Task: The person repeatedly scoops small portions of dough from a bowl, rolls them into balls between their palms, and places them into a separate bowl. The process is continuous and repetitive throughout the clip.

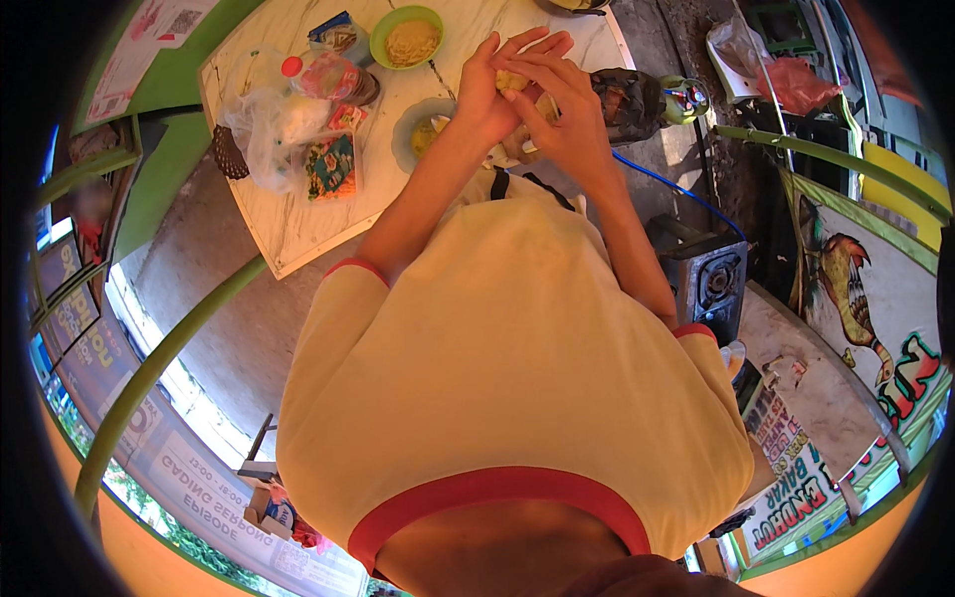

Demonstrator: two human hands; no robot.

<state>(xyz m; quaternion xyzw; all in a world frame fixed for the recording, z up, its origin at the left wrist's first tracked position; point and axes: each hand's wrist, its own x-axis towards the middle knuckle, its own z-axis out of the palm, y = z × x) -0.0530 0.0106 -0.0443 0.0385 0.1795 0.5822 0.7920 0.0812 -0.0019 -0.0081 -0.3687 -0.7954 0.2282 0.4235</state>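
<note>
A small pale-yellow, doughy-looking lump (pixel 510 82) sits between my two hands above the table's right part. My left hand (pixel 487 95) cups it from the left, its fingers long and slightly bent. From the right, my right hand (pixel 569 104) presses on it with curved fingers and thumb. Just left of my left wrist is a greyish bowl (pixel 401 139) with something yellow inside, partly hidden by the forearm. Beneath my hands are more pale pieces, mostly covered. Farther back stands a green bowl (pixel 377 45) of light-coloured, strand-like food.
The marble-patterned table (pixel 288 234) also bears a bottle with a red cap (pixel 328 78), a clear plastic bag (pixel 264 129) and a colourful packet (pixel 331 167). To the right are a black-wrapped bundle (pixel 627 102), a green gas cylinder (pixel 686 99) and a stove (pixel 711 284).
</note>
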